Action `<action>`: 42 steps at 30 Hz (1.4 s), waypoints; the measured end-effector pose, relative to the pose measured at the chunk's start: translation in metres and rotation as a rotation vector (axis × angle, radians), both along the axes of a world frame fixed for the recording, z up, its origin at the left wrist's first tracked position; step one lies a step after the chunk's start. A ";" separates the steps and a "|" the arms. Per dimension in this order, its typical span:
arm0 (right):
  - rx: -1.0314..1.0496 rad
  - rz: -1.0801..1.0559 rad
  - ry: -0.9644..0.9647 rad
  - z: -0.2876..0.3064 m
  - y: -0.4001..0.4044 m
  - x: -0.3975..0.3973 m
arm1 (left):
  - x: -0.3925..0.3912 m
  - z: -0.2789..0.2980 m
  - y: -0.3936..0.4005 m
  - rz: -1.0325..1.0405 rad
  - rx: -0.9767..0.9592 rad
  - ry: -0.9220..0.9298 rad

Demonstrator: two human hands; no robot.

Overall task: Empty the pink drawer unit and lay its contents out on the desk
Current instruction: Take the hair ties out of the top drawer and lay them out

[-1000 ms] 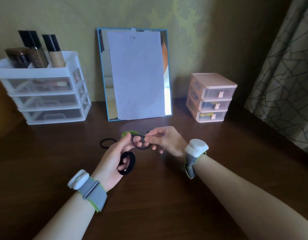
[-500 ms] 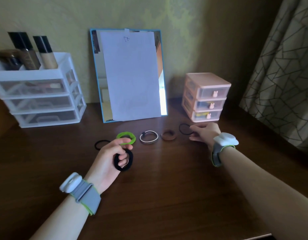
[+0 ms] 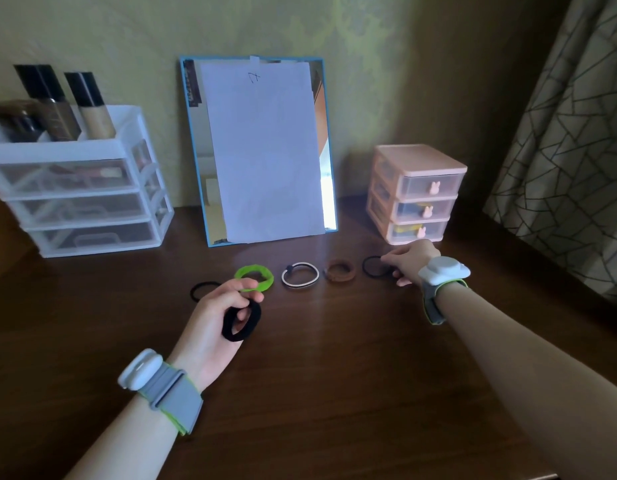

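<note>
The pink drawer unit [image 3: 418,192] stands at the back right of the desk, its three drawers closed; something yellow shows in the bottom one. In front of it a row of hair ties lies on the desk: thin black [image 3: 199,289], green [image 3: 254,277], black-and-white [image 3: 300,275], brown [image 3: 340,270] and another thin black hair tie [image 3: 373,266]. My right hand [image 3: 409,261] rests on that last tie, fingertips touching it on the wood. My left hand [image 3: 217,323] hovers nearer me, gripping a thick black hair tie [image 3: 241,322].
A blue-framed mirror [image 3: 192,150] covered by a white paper leans on the wall at the back centre. A white drawer unit [image 3: 78,188] with cosmetic bottles on top stands back left. A patterned curtain [image 3: 570,133] hangs on the right.
My right hand took a thin black hair tie from between both hands and carried it right, down onto the desk in front of the pink unit. My left hand stayed, still holding the thick tie.
</note>
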State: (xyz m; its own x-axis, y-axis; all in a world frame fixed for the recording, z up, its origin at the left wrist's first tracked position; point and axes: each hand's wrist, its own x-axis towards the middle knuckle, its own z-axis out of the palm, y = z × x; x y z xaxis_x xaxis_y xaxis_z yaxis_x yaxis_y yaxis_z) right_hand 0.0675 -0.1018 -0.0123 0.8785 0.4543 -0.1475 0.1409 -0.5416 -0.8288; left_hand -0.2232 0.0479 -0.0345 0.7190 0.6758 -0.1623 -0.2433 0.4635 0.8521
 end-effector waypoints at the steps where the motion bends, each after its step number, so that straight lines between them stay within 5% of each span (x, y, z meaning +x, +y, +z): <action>1: -0.013 -0.001 -0.008 0.000 0.000 -0.001 | 0.000 0.000 0.000 0.001 0.000 0.002; 15: 0.163 -0.092 -0.171 -0.010 -0.009 -0.019 | 0.015 0.007 -0.016 0.006 0.089 -0.015; 24: 0.307 0.293 0.025 0.003 0.006 -0.104 | 0.070 0.016 -0.040 0.024 0.111 -0.105; 42: 0.146 0.038 -0.110 -0.011 -0.018 -0.039 | 0.085 0.001 -0.055 0.010 0.114 -0.002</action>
